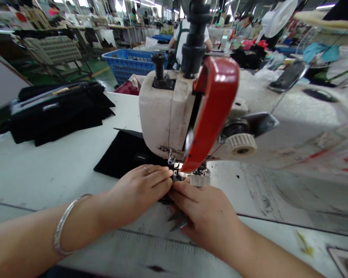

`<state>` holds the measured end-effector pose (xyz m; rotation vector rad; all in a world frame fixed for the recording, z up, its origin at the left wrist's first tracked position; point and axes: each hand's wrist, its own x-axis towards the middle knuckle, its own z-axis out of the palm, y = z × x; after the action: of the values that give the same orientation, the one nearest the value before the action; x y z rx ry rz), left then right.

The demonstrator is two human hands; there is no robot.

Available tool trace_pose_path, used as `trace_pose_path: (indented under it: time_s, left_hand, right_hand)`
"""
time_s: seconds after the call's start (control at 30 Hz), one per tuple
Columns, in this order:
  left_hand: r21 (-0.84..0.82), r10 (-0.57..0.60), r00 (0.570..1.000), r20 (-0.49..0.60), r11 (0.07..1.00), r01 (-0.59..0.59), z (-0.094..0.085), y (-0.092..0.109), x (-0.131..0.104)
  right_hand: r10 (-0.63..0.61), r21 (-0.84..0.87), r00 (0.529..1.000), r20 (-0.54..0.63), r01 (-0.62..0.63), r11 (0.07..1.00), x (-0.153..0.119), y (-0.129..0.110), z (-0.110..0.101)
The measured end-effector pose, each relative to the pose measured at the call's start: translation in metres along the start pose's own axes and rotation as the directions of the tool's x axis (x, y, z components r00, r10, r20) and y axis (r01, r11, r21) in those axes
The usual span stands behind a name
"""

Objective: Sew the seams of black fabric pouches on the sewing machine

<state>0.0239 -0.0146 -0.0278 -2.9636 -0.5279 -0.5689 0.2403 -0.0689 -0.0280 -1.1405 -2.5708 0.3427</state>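
Observation:
A black fabric piece [118,154] with a small woven label [141,157] lies under the head of a sewing machine [165,112]. My left hand [142,185] rests on the cloth with its fingers stretched out together, their tips close to the presser foot [176,172]. Just right of it, my right hand [204,204] has its fingers curled at the near edge of the cloth. Two pointed metal blades of thread snips [178,223] stick out from under that palm; their handles are hidden. Part of the cloth is covered by the hands and the machine head.
A stack of black fabric pieces [60,110] lies on the white table [46,173] at left. A red thread take-up guard [217,104] juts from the machine's front. Behind stand a blue plastic basket [130,61] and a seated person [181,42]. A ruler scale [162,244] marks the near table edge.

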Motion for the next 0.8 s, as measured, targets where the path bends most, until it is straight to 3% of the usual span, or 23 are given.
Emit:
trace_pose_path:
  time_s: [0.17,0.33,0.5,0.8]
  left_hand:
    - [0.02,0.006,1.0,-0.03,1.0,-0.005,0.003,-0.006,0.003]
    - [-0.059,-0.132,0.98,-0.15,0.991,0.124,-0.001,-0.002,0.002]
    - [-0.056,0.009,0.988,-0.152,0.998,-0.018,-0.006,-0.003,0.007]
    - [-0.108,0.027,0.996,-0.082,0.993,-0.036,-0.004,-0.007,0.005]
  right_hand:
    - [0.017,-0.047,0.999,-0.036,-0.018,0.999,0.003,0.003,0.0]
    - [0.031,-0.056,0.999,-0.003,-0.032,0.998,0.003,0.004,-0.001]
    - [0.005,-0.042,1.0,-0.022,-0.006,0.999,0.001,0.006,-0.002]
    - [-0.067,-0.013,0.996,-0.056,0.066,0.998,-0.009,0.014,-0.009]
